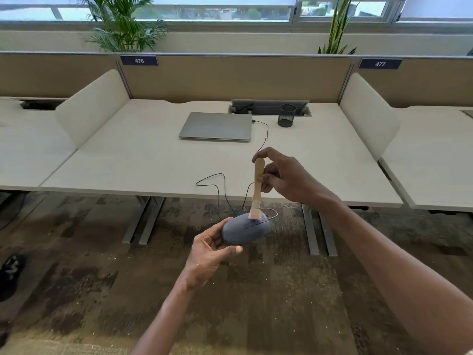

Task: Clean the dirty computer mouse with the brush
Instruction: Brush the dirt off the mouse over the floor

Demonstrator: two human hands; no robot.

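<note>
A grey wired computer mouse [243,230] is held in the air in front of the desk, over the carpet, gripped from below and behind by my left hand [211,249]. My right hand [284,175] pinches the wooden handle of a small brush [257,188], which stands nearly upright. Its pale bristles touch the top of the mouse near the scroll wheel. The mouse's thin black cable [217,190] loops up onto the desk toward the laptop.
A closed silver laptop [217,126] lies on the pale desk [128,162], with a black mesh pen cup [286,115] to its right. Side dividers and a back panel bound the desk. Desk legs and patterned carpet lie below; a dark shoe [11,267] sits at far left.
</note>
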